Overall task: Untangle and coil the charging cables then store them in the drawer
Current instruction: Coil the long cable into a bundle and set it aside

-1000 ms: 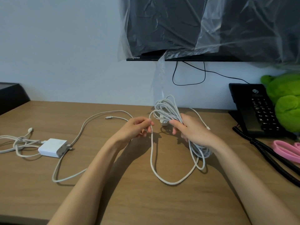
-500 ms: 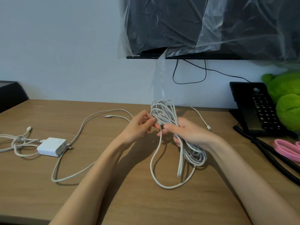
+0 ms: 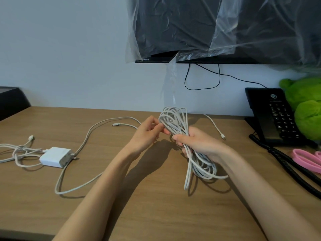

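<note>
The right hand (image 3: 199,145) grips a bundle of white cable (image 3: 178,126) above the worktop (image 3: 156,206). The left hand (image 3: 147,133) pinches the loops' upper end. A white charger (image 3: 55,157) lies well apart.

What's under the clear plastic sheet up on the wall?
Under the plastic sheet is a black screen, its bottom edge showing part of a brand label. Crinkles and glare obscure the panel; a black cord hangs beneath.

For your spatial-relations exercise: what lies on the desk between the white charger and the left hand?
In the head view, one loose white cable curves over bare desk between the charger and left hand.
</note>
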